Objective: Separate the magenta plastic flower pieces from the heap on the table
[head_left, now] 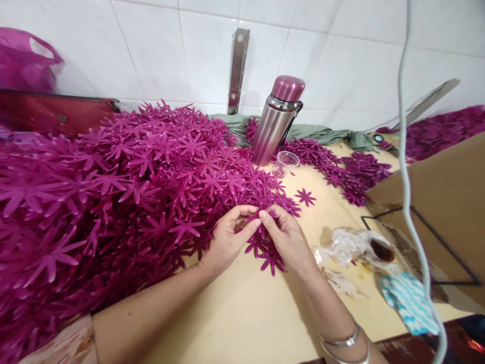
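Observation:
My left hand (232, 233) and my right hand (287, 233) meet at the edge of a big heap of magenta flower-shaped pieces (151, 167). Between the thumbs and fingers of both hands is pinched a magenta flower piece (251, 218), mostly covered by the fingertips. A few loose flower pieces (272, 260) lie on the table just below the hands. One single flower piece (305, 197) rests apart, to the upper right of my right hand.
Behind the heap stands a purple-capped steel flask (271, 126), with a clear plastic cup (288, 160) beside it. Crumpled plastic (346, 246), a blue-striped cloth (409, 302) and a cardboard box (435, 202) are on the right. A white cable (406, 187) hangs in front of them.

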`<state>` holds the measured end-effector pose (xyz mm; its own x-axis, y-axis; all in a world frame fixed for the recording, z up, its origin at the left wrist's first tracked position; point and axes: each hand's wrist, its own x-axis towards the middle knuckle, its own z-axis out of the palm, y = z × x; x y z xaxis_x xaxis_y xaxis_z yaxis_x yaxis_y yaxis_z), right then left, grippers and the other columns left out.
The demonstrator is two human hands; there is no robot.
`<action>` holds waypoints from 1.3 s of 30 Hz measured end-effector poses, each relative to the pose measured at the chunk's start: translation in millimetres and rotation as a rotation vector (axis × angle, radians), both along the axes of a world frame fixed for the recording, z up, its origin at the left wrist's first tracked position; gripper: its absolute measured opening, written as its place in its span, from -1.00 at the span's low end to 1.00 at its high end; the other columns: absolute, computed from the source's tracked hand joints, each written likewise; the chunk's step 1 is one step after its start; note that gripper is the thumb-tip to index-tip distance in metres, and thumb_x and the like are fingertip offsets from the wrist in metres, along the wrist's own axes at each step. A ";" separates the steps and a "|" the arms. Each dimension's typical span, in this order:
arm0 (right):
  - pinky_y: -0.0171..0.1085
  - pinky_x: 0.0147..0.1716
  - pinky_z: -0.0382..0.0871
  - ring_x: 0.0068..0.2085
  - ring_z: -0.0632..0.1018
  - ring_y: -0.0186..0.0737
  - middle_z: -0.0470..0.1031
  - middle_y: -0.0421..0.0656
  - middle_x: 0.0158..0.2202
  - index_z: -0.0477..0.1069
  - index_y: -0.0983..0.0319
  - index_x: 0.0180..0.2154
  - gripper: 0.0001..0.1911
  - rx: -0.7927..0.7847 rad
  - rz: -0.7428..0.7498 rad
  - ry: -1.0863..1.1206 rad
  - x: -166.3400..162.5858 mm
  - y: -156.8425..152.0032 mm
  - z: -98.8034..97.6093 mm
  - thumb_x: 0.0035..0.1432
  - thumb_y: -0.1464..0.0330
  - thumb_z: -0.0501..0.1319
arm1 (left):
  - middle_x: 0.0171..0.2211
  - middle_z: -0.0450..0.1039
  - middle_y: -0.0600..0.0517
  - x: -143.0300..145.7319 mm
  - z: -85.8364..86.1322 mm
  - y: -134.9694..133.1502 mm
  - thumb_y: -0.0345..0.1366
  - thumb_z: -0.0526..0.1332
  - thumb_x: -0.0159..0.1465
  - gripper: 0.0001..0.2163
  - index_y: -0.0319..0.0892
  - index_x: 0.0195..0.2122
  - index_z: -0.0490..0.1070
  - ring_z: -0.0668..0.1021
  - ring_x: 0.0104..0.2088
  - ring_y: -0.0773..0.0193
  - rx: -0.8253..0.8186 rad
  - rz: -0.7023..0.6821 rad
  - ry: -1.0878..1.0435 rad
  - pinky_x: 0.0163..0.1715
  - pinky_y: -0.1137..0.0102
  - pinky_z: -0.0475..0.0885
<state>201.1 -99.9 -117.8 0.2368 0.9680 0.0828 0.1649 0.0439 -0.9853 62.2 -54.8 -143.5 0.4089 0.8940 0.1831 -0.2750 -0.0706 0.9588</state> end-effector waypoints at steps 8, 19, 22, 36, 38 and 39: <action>-0.36 -0.50 0.18 -0.50 0.26 -0.37 0.28 -0.31 -0.54 0.33 0.19 -0.47 -0.57 -0.026 -0.026 0.081 0.5 -0.9 2.4 0.22 0.02 0.31 | -0.28 0.43 0.08 -3.1 -3.6 0.6 -0.19 0.26 0.37 -0.85 -0.16 -0.19 0.38 0.51 -0.28 0.36 0.037 0.038 0.037 -0.19 0.46 0.44; -0.29 -0.39 0.38 -0.45 0.45 -0.30 0.51 -0.25 -0.44 0.41 0.16 -0.37 -0.62 -0.006 -0.163 0.511 4.8 7.6 -2.9 0.09 0.01 0.42 | -0.25 0.54 0.06 5.9 -5.2 5.9 -0.25 0.37 0.25 -0.71 -0.16 -0.09 0.33 0.61 -0.34 0.38 -0.171 0.125 -0.136 -0.18 0.39 0.59; -0.33 -0.43 0.34 -0.50 0.42 -0.34 0.45 -0.32 -0.53 0.38 0.17 -0.40 -0.59 -0.041 -0.130 0.467 6.0 6.8 -3.1 -0.06 0.12 0.53 | -0.05 0.52 -0.02 5.7 -5.2 3.6 -0.30 0.36 0.26 -0.60 -0.11 0.07 0.27 0.63 -0.20 0.34 -0.119 0.138 -0.086 -0.09 0.38 0.58; -0.38 -0.57 0.07 -0.55 0.20 -0.41 0.24 -0.35 -0.57 0.30 0.18 -0.45 -0.62 0.012 -0.040 0.086 1.4 0.4 -2.6 0.25 0.11 0.32 | 0.16 0.36 -0.12 -0.8 -1.1 -3.1 -0.24 0.36 0.28 -0.63 -0.13 0.10 0.43 0.58 -0.23 0.35 0.116 0.157 0.154 -0.17 0.40 0.55; -0.38 -0.57 0.06 -0.54 0.19 -0.41 0.22 -0.35 -0.57 0.28 0.19 -0.47 -0.60 -0.001 -0.005 0.070 -0.6 0.2 -1.8 0.26 0.11 0.30 | 0.12 0.37 -0.11 -1.8 -2.3 -2.0 -0.24 0.37 0.27 -0.66 -0.13 0.06 0.46 0.58 -0.11 0.27 0.168 0.164 0.167 -0.13 0.40 0.54; -0.38 -0.56 0.06 -0.54 0.18 -0.41 0.21 -0.34 -0.57 0.26 0.19 -0.49 -0.58 -0.006 0.003 0.058 -1.0 0.0 -1.3 0.27 0.10 0.29 | 0.09 0.40 -0.10 -2.3 -2.9 -1.5 -0.24 0.36 0.28 -0.69 -0.13 0.04 0.47 0.57 -0.06 0.24 0.195 0.158 0.169 -0.11 0.40 0.53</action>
